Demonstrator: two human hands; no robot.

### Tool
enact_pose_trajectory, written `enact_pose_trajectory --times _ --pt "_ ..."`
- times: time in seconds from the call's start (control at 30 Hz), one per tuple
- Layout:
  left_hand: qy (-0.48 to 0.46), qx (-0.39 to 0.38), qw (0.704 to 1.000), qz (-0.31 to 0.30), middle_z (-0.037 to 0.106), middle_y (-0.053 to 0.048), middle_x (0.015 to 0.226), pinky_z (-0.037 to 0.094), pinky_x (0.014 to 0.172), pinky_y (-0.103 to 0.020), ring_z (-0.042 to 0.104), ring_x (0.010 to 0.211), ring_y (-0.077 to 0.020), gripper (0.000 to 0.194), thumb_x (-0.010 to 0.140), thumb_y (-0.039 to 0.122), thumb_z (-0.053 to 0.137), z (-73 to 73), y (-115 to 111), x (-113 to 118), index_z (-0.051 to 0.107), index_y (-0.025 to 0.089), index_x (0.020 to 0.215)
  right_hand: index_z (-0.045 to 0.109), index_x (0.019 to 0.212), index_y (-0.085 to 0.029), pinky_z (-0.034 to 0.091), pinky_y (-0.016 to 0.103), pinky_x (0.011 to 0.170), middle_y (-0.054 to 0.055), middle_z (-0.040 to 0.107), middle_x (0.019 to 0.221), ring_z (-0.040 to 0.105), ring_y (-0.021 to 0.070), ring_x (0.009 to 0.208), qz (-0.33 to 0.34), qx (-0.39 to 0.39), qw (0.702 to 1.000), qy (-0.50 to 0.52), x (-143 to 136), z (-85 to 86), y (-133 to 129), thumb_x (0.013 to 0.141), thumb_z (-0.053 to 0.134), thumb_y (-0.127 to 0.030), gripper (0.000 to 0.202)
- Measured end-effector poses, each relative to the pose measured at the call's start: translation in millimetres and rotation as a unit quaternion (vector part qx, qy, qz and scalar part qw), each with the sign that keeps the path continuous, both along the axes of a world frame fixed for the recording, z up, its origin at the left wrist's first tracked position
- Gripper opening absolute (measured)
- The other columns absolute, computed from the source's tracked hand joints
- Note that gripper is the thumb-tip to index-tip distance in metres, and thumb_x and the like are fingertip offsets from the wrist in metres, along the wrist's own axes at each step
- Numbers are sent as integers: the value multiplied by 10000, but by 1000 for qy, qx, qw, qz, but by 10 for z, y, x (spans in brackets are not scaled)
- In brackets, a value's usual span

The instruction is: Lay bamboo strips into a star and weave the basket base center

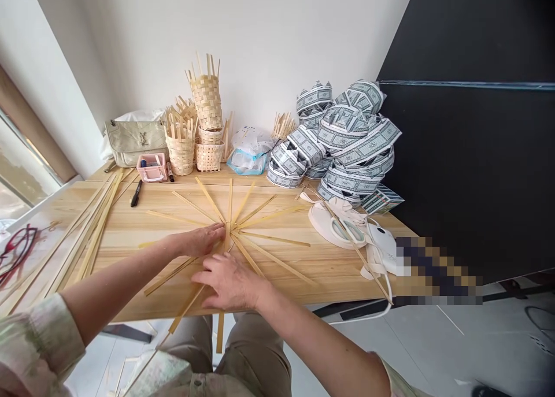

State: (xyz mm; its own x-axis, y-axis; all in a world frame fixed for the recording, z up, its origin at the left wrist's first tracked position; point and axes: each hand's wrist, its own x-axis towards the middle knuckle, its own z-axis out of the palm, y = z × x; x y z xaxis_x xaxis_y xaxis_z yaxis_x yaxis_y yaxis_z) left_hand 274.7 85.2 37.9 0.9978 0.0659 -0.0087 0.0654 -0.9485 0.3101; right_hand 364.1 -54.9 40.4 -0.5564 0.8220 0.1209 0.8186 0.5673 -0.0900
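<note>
Flat bamboo strips (277,260) fan out like spokes from a crossing point on the tabletop. My left hand (203,239) presses at the left of that crossing, its fingers close together on the strips. Just below it, my right hand (232,280) rests over the lower spokes, with thumb and fingers apart. A thin strip (150,359) runs from beneath my right hand down past the table edge. One wide strip (220,333) also sticks out over that edge towards my lap. The strips under both hands are partly hidden.
Long loose strips (97,229) lie at the left near a black marker (136,193). Woven baskets (206,102), a pink box (151,167) and a handbag (134,143) stand along the wall. Patterned paper rings (347,137) are piled right, behind a white cable (384,252).
</note>
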Motion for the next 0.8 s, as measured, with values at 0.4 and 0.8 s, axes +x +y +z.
enact_pose_trajectory --times 0.4,0.8 --pt "-20 -14 1000 14 507 -90 952 445 819 -283 506 944 -179 385 529 -77 342 -16 -27 -2 438 142 831 495 821 -193 308 308 625 6 572 718 472 167 712 -3 90 996 -5 -435 -217 -215 771 496 -281 101" --pt "30 -17 998 43 481 -109 1129 391 907 -296 432 1112 -211 376 570 -12 453 22 -27 -27 438 145 911 488 658 -175 212 284 481 -33 434 479 379 115 482 -34 335 939 69 -415 -225 -100 774 428 -198 132"
